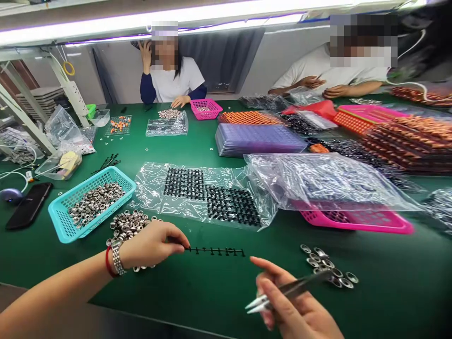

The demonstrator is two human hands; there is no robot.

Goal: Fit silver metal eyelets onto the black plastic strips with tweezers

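Grip of left hand (151, 245): pinched on one end of black toothed strip (216, 251). The strip is held out between both hands, its free end apart from the right index fingertip. In right hand (294, 301), tweezers (306, 284) are gripped, tips slightly parted. Risks, as judged: strip could be tilted or dropped, being held at one end only; heaped metal caps (129, 223) by the left wrist could be scattered if brushed by the forearm. Metal rings (330, 264) are laid beyond right hand. On green worktop (197, 294), turquoise basket (58, 225) and pink basket (395, 220) are placed. Two co-workers (183, 77) are seated opposite, lit by tube lamp (106, 24).
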